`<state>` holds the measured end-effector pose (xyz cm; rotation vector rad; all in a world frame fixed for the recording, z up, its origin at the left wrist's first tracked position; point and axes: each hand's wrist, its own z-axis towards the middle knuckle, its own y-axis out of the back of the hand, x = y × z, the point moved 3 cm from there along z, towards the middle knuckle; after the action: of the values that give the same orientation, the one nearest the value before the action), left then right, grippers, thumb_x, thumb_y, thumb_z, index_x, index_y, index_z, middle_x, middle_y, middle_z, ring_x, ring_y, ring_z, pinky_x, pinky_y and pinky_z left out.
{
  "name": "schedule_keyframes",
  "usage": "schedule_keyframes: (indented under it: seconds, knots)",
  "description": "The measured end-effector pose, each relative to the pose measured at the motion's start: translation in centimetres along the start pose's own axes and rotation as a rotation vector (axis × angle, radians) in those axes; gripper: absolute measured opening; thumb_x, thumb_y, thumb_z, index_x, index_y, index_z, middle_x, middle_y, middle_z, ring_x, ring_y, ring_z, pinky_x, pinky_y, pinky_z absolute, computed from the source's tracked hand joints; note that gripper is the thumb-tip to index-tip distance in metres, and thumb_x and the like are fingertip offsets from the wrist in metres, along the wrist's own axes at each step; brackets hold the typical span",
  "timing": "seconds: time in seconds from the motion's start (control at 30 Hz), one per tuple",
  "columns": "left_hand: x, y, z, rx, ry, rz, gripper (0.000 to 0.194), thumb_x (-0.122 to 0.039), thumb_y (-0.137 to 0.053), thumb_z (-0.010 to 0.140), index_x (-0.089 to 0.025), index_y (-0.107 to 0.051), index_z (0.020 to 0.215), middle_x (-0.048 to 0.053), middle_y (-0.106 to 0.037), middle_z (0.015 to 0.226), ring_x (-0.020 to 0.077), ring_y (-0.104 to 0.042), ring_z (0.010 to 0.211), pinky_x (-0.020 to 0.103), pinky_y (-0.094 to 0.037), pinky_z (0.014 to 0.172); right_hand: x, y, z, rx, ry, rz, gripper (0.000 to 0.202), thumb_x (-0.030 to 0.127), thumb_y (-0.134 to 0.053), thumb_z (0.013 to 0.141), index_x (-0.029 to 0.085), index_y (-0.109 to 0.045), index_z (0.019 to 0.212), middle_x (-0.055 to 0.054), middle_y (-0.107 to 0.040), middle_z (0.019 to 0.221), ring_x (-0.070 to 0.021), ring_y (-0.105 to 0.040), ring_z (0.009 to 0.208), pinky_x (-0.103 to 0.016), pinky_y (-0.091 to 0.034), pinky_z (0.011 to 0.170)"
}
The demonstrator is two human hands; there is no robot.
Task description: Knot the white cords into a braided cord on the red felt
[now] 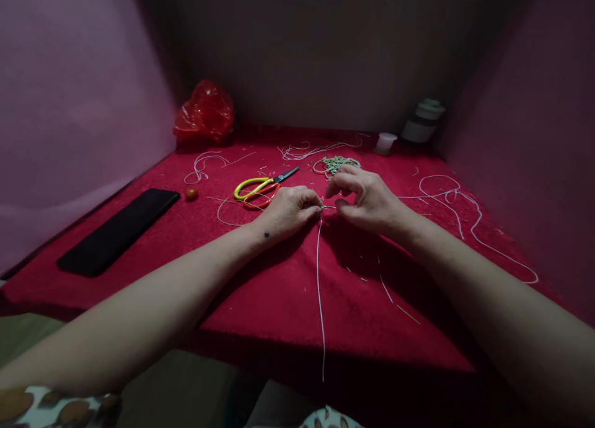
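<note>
My left hand (pixel 295 208) is closed near the middle of the table, its thumb and forefinger pinching a thin white cord (pixel 319 273). One end of that cord hangs down over the table's front edge. A short length also stretches from the pinch towards my right hand (pixel 362 198), which is open beside it with thumb and forefinger apart. Whether the right thumb touches the cord, I cannot tell. Behind the left hand lie scissors (pixel 260 189) with yellow and red handles. Just past the right hand sits a small heap of green knotted cord (pixel 335 165), partly covered by that hand.
A black phone-like slab (pixel 121 229) and a small reddish-brown bead (pixel 191 194) lie left. A red plastic bag (pixel 204 113) stands back left; a small white cup (pixel 385 142) and a lidded jar (pixel 422 123) back right. Loose cord (pixel 478 211) and clippings are scattered on the red cloth (pixel 274 291).
</note>
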<state>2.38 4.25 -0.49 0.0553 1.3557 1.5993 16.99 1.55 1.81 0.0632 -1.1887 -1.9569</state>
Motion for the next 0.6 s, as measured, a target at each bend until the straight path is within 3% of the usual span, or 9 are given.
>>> schedule_keyframes:
  seconds: [0.13,0.27,0.6]
  knots:
    - [0.0,0.0,0.0,0.017,0.043,-0.002,0.011,-0.013,-0.056,0.075,-0.013,-0.066,0.070,0.000,-0.061,0.059,0.0084,-0.052,0.054,0.023,-0.043,0.060,0.9,-0.9,-1.0,0.077,0.170,-0.165,0.017,0.010,-0.051,0.074,0.018,-0.065,0.071,-0.003,-0.050,0.068,-0.0144,-0.043,0.066,-0.028,-0.035,0.063]
    - [0.1,-0.1,0.0,0.036,0.067,0.021,0.011,-0.010,-0.055,0.074,-0.012,-0.067,0.073,0.001,-0.062,0.062,0.0088,-0.052,0.054,0.024,-0.043,0.061,0.7,-2.0,-1.6,0.093,0.266,-0.358,0.021,0.014,-0.048,0.081,0.019,-0.068,0.079,-0.005,-0.051,0.070,-0.0156,-0.039,0.065,-0.030,-0.031,0.063]
    - [0.5,-0.6,0.2,0.070,0.037,0.147,0.014,-0.009,-0.051,0.074,-0.011,-0.066,0.073,0.007,-0.065,0.073,0.0129,-0.056,0.065,0.026,-0.044,0.063,0.4,-2.8,-1.6,0.156,0.412,-0.444,0.028,0.015,-0.037,0.090,0.016,-0.064,0.087,-0.007,-0.054,0.076,-0.0171,-0.041,0.071,-0.032,-0.030,0.067]
